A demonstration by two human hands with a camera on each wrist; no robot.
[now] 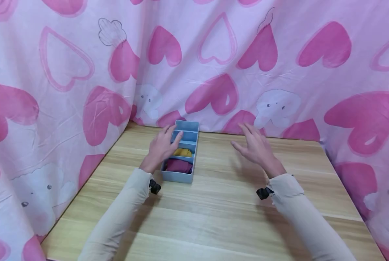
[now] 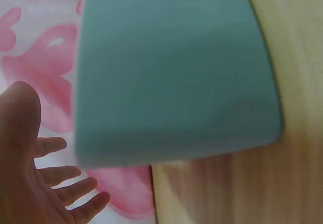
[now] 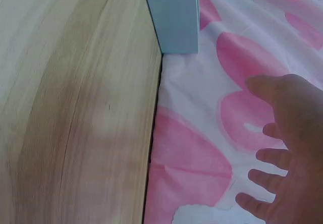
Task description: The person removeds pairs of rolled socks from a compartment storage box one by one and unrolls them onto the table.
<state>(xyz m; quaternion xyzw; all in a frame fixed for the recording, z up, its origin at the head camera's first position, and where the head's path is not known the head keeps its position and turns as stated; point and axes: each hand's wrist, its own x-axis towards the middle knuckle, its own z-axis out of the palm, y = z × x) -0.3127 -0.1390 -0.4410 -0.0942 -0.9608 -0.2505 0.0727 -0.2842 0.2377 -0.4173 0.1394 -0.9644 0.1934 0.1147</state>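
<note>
A narrow grey-blue divided box [image 1: 178,177] stands on the wooden table, left of the middle. Its nearest compartment contains a folded maroon cloth [image 1: 178,166], and the one behind it a mustard-yellow cloth [image 1: 183,152]. My left hand [image 1: 161,146] hovers over the box's left side, fingers spread and holding nothing. In the left wrist view the end wall of the box [image 2: 176,82] looms large beside that hand. My right hand [image 1: 257,146] is raised above the table to the right of the box, fingers extended, with nothing in it.
Pink heart-patterned curtain [image 1: 210,43] hangs behind the table and along both sides. The wooden tabletop [image 1: 210,217] spreads in front of the box and to its right. A small black wrist camera [image 1: 263,193] is strapped under each sleeve cuff.
</note>
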